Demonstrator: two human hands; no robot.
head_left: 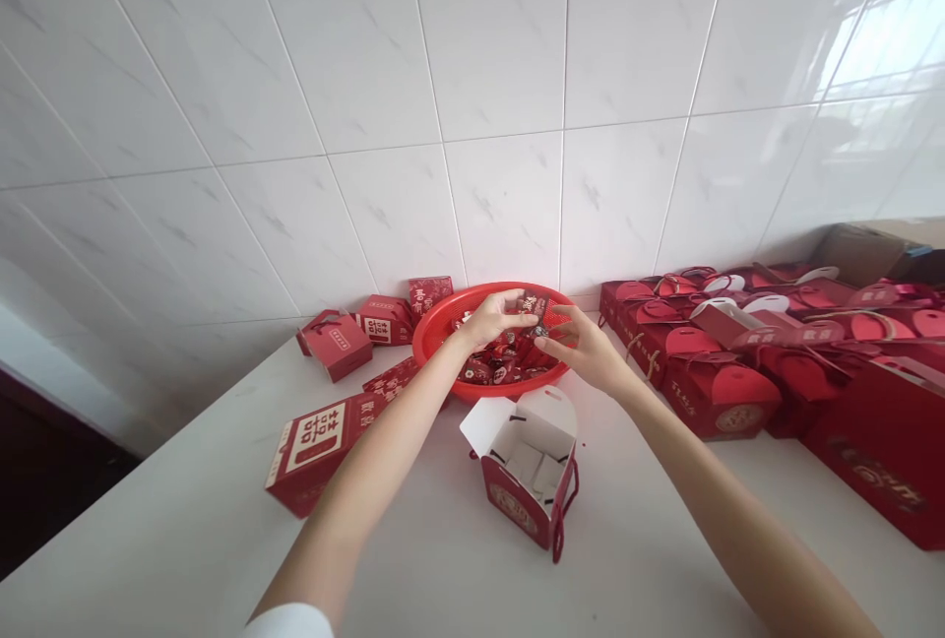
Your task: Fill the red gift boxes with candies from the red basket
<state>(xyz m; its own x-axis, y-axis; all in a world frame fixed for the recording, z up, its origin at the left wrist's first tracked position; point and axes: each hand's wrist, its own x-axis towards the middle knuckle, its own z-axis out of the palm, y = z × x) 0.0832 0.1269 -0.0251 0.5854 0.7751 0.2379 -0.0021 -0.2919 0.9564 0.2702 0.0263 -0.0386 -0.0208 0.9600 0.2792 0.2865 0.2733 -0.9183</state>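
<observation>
My left hand (pixel 493 321) reaches over an orange-red plastic basket (pixel 426 335) with thumb and fingers curved around a small red wrapped packet (pixel 530 304); its grip is partly hidden. From the right, my right hand (pixel 589 352) enters above the basket rim, thumb and fingers apart. A small silvery wrapped piece (pixel 540 331) lies close to its fingertips. Several red wrapped sweets (pixel 502 374) fill the basket. In front of it stands an open red gift box (pixel 515 502) with a white inside, flaps raised and a red cord handle. Its visible floor holds nothing.
Many closed red gift boxes (pixel 720 392) crowd the table's right side. A larger red box (pixel 314 451) stands at left, with smaller red boxes (pixel 338 348) behind. A brown carton (pixel 860 249) is at the far right. The tiled wall (pixel 502 205) borders the white table (pixel 221 520).
</observation>
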